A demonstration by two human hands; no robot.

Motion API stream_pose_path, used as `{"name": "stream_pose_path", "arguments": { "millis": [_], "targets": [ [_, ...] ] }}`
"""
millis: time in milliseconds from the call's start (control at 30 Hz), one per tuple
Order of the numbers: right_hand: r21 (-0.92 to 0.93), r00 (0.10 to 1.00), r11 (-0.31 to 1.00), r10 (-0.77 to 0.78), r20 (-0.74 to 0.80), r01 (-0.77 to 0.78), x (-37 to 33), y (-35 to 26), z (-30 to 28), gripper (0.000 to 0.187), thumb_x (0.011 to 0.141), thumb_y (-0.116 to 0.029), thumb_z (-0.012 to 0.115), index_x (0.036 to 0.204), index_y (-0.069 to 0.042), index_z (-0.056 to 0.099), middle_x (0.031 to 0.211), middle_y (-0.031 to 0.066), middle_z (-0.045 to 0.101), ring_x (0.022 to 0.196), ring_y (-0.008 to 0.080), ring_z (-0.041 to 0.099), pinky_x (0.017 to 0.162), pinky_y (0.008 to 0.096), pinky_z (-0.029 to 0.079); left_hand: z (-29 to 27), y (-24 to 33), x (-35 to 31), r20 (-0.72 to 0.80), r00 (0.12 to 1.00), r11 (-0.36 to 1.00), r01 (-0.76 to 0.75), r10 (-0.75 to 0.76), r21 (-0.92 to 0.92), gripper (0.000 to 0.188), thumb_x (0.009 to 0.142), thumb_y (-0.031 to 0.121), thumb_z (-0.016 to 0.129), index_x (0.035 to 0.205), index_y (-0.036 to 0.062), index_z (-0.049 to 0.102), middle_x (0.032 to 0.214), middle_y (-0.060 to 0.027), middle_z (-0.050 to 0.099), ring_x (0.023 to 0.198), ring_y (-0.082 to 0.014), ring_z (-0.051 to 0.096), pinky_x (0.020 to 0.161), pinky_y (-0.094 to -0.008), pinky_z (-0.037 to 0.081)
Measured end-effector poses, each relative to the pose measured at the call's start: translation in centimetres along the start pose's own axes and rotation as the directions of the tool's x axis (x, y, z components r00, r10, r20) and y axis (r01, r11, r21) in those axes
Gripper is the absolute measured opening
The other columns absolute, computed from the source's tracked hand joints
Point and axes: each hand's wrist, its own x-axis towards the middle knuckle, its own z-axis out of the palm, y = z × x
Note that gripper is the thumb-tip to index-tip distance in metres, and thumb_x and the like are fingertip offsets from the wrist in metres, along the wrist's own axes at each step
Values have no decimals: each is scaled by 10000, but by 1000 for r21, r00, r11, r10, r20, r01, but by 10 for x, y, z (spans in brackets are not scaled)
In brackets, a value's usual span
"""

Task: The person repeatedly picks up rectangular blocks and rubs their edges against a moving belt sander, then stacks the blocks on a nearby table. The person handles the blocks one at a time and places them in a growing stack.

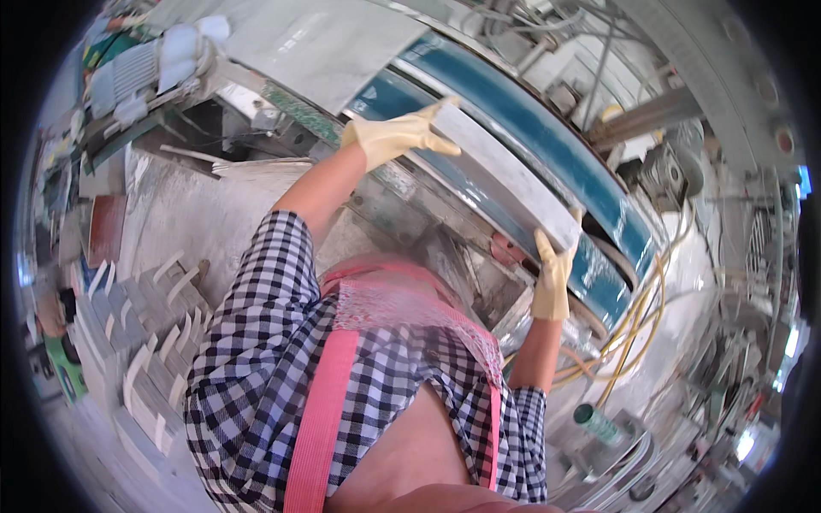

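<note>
A long pale grey slab (509, 175), seemingly stone or tile, lies slantwise in front of me between my two gloved hands. My left hand (402, 137) wears a cream rubber glove and grips its upper left end, thumb and fingers on either side. At the lower right end my right hand (556, 269), gloved the same way, closes round the slab's edge. The slab is over two teal conveyor belts (522, 111); whether it rests on them or hangs just above, I cannot tell.
A wide pale sheet (333, 47) adjoins the belts' far left end. Grey strips (150, 350) stand in rows at lower left. Yellow hoses (654, 312) loop beside the belts' right end. A green tube (597, 423) stands at lower right. Metal machine framing (727, 77) rises at upper right.
</note>
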Motion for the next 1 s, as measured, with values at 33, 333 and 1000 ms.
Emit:
{"name": "stream_pose_path", "arguments": {
  "millis": [33, 333, 1000],
  "targets": [
    [-59, 999, 998, 4, 33, -2, 4, -1, -2, 961, 774, -137, 817, 1564, -10, 284, 1443, 117, 474, 1332, 226, 458, 1126, 354, 348, -8, 0, 4, 6, 999, 992, 34, -35, 119, 1010, 786, 81, 800, 1610, 88, 216, 1608, -126, 350, 1462, -255, 362, 1171, -337, 326],
    [-166, 997, 983, -78, -17, 74, 10, 24, -11, 929, 741, -245, 877, 1484, 49, 403, 1477, 177, 464, 1321, 291, 477, 1126, 410, 366, -16, -26, 26, -70, 994, 646, 107, -83, 756, 1301, 703, 364, 860, 1625, 96, -18, 1024, -255, 669, 934, -365, 664, 828, -362, 532],
    [-282, 967, 926, 251, -39, -252, 26, -3, -25, 670, 858, -62, 769, 1416, 78, 425, 1388, 206, 523, 1188, 306, 551, 1026, 451, 478, -8, 6, 45, -14, 1000, 780, 22, -18, 626, 767, 572, 116, 933, 1262, 26, 612, 1138, -161, 705, 1056, -299, 682, 867, -382, 544]
  ]
}}
